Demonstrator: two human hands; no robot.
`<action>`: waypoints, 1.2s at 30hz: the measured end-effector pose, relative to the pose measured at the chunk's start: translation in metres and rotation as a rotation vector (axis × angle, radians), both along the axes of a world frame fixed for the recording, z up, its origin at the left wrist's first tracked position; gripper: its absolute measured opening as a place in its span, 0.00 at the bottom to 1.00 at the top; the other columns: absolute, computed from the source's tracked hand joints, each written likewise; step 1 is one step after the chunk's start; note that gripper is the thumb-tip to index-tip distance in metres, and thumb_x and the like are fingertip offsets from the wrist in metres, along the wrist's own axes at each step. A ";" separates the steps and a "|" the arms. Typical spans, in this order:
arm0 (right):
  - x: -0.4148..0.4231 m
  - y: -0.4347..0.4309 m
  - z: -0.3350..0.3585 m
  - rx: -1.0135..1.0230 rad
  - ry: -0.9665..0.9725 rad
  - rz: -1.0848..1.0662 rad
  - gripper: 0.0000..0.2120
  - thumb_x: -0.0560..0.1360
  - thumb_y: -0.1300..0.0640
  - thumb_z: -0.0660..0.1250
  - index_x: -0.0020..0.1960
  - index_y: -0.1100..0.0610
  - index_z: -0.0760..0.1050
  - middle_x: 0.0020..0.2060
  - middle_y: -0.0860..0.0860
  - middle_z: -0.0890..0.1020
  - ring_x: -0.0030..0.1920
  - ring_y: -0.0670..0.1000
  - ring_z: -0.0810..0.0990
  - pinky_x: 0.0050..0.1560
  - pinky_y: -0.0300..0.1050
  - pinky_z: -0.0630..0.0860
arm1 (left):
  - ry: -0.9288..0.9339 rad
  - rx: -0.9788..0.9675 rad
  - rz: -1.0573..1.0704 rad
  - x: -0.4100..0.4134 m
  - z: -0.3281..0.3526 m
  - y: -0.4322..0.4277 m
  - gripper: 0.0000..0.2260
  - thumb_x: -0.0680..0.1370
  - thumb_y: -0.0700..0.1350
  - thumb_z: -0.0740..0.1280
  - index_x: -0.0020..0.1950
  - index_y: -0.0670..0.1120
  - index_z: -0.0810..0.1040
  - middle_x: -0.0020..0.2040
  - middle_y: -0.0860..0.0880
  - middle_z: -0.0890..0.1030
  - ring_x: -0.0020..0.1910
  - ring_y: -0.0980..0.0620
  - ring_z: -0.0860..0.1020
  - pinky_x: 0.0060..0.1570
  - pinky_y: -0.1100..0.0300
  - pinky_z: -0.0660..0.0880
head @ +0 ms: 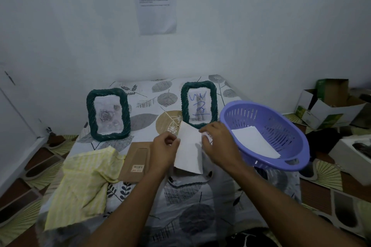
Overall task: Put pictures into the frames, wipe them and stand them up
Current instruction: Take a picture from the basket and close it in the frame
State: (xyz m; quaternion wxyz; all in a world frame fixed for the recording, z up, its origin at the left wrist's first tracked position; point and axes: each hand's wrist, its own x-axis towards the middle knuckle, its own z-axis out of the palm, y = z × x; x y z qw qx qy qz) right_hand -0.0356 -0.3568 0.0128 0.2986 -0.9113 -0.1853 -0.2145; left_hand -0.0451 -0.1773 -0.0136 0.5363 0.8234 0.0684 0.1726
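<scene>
Two dark green rope-edged frames stand upright on the leaf-patterned table: the left frame [108,114] holds a rose picture, the right frame [199,104] a cat picture with blue scribbles. My left hand [163,151] pinches the left edge of a white paper sheet [189,149] held above the table in front of the right frame. My right hand [217,144] is at the sheet's right edge, fingers curled around it. Beneath the sheet something dark is mostly hidden. A brown frame backing board [136,161] lies flat left of my left hand. A yellow striped cloth [86,184] lies crumpled at the left.
A purple slotted basket [281,126] with white paper [255,142] inside sits tilted at the table's right edge. Open cardboard boxes [329,104] stand on the floor at the right. A printed sheet [156,2] hangs on the wall behind.
</scene>
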 end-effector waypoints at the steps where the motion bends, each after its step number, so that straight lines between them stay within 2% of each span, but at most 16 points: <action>1: 0.001 -0.005 0.009 -0.022 -0.027 -0.014 0.10 0.76 0.60 0.64 0.55 0.57 0.79 0.52 0.52 0.79 0.55 0.51 0.73 0.54 0.43 0.69 | 0.017 -0.094 -0.015 0.000 0.003 -0.003 0.03 0.75 0.39 0.70 0.42 0.44 0.79 0.38 0.49 0.82 0.38 0.55 0.79 0.35 0.64 0.74; 4: 0.003 -0.031 0.027 -0.148 -0.003 -0.089 0.13 0.74 0.58 0.66 0.59 0.56 0.77 0.54 0.53 0.77 0.58 0.55 0.71 0.52 0.50 0.73 | 0.088 -0.310 -0.059 0.001 0.010 -0.015 0.02 0.76 0.36 0.69 0.45 0.39 0.76 0.38 0.43 0.83 0.34 0.53 0.81 0.29 0.62 0.76; 6: 0.004 -0.052 0.031 -0.217 0.147 -0.136 0.19 0.74 0.54 0.67 0.64 0.56 0.73 0.58 0.55 0.77 0.61 0.58 0.72 0.55 0.53 0.74 | 0.119 -0.390 -0.078 0.002 0.014 -0.027 0.02 0.76 0.35 0.68 0.45 0.38 0.75 0.38 0.42 0.83 0.31 0.54 0.81 0.27 0.62 0.77; 9: 0.002 -0.076 0.027 -0.265 0.378 -0.126 0.21 0.74 0.51 0.68 0.65 0.54 0.71 0.55 0.55 0.81 0.52 0.57 0.78 0.51 0.51 0.77 | 0.195 -0.469 -0.117 0.008 0.015 -0.048 0.04 0.76 0.34 0.66 0.43 0.40 0.74 0.40 0.41 0.82 0.35 0.48 0.82 0.29 0.59 0.79; 11: 0.002 -0.086 0.026 -0.267 0.418 -0.090 0.21 0.74 0.49 0.67 0.66 0.52 0.71 0.51 0.54 0.82 0.47 0.55 0.79 0.49 0.51 0.78 | 0.253 -0.489 -0.142 0.012 0.013 -0.060 0.07 0.76 0.33 0.66 0.41 0.42 0.73 0.43 0.40 0.83 0.41 0.42 0.83 0.34 0.54 0.81; 13: 0.002 -0.091 0.028 -0.229 0.409 -0.068 0.22 0.75 0.49 0.68 0.67 0.52 0.72 0.49 0.54 0.83 0.46 0.54 0.80 0.48 0.48 0.77 | 0.286 -0.471 -0.159 0.015 0.011 -0.072 0.08 0.75 0.32 0.66 0.40 0.42 0.72 0.45 0.39 0.83 0.42 0.41 0.84 0.34 0.52 0.81; 15: 0.004 -0.096 0.031 -0.182 0.401 -0.052 0.22 0.75 0.48 0.69 0.67 0.51 0.73 0.49 0.54 0.84 0.46 0.53 0.80 0.47 0.46 0.76 | 0.300 -0.451 -0.160 0.019 0.010 -0.082 0.09 0.75 0.31 0.66 0.38 0.42 0.71 0.43 0.38 0.81 0.39 0.41 0.82 0.31 0.56 0.78; 21: 0.005 -0.105 0.040 -0.108 0.402 -0.038 0.22 0.75 0.46 0.69 0.67 0.50 0.73 0.50 0.53 0.84 0.48 0.53 0.81 0.49 0.47 0.77 | 0.355 -0.325 -0.180 0.031 0.008 -0.111 0.08 0.74 0.30 0.67 0.40 0.41 0.72 0.40 0.37 0.81 0.33 0.45 0.81 0.26 0.58 0.77; 24: 0.006 -0.104 0.038 -0.104 0.405 -0.035 0.22 0.75 0.46 0.69 0.67 0.51 0.72 0.50 0.54 0.84 0.48 0.53 0.81 0.50 0.48 0.77 | 0.402 -0.289 -0.189 0.033 0.005 -0.124 0.09 0.74 0.30 0.67 0.40 0.41 0.72 0.39 0.38 0.79 0.36 0.43 0.80 0.34 0.47 0.82; 26: 0.005 -0.102 0.033 -0.121 0.415 -0.028 0.23 0.75 0.46 0.68 0.68 0.52 0.72 0.51 0.54 0.84 0.49 0.54 0.81 0.51 0.49 0.77 | 0.422 -0.240 -0.197 0.034 0.004 -0.129 0.09 0.73 0.30 0.68 0.39 0.42 0.72 0.37 0.39 0.76 0.35 0.43 0.78 0.38 0.42 0.81; 31: 0.007 -0.097 0.020 -0.129 0.425 -0.024 0.24 0.75 0.45 0.68 0.68 0.52 0.71 0.52 0.55 0.82 0.50 0.55 0.80 0.49 0.48 0.76 | 0.419 -0.113 -0.199 0.038 0.006 -0.130 0.06 0.73 0.32 0.69 0.39 0.40 0.75 0.35 0.38 0.79 0.30 0.44 0.80 0.34 0.49 0.80; 34: 0.009 -0.097 0.016 -0.118 0.439 -0.040 0.25 0.75 0.44 0.68 0.69 0.51 0.70 0.52 0.55 0.82 0.50 0.55 0.79 0.48 0.46 0.74 | 0.396 -0.071 -0.193 0.038 0.007 -0.127 0.04 0.72 0.32 0.70 0.42 0.39 0.77 0.39 0.37 0.81 0.29 0.47 0.80 0.27 0.58 0.77; 36: 0.010 -0.098 0.015 -0.112 0.453 -0.047 0.26 0.75 0.43 0.68 0.69 0.51 0.69 0.53 0.55 0.82 0.50 0.54 0.80 0.48 0.46 0.74 | 0.364 -0.050 -0.198 0.038 0.006 -0.124 0.05 0.72 0.33 0.71 0.46 0.38 0.78 0.42 0.37 0.83 0.33 0.45 0.82 0.33 0.55 0.80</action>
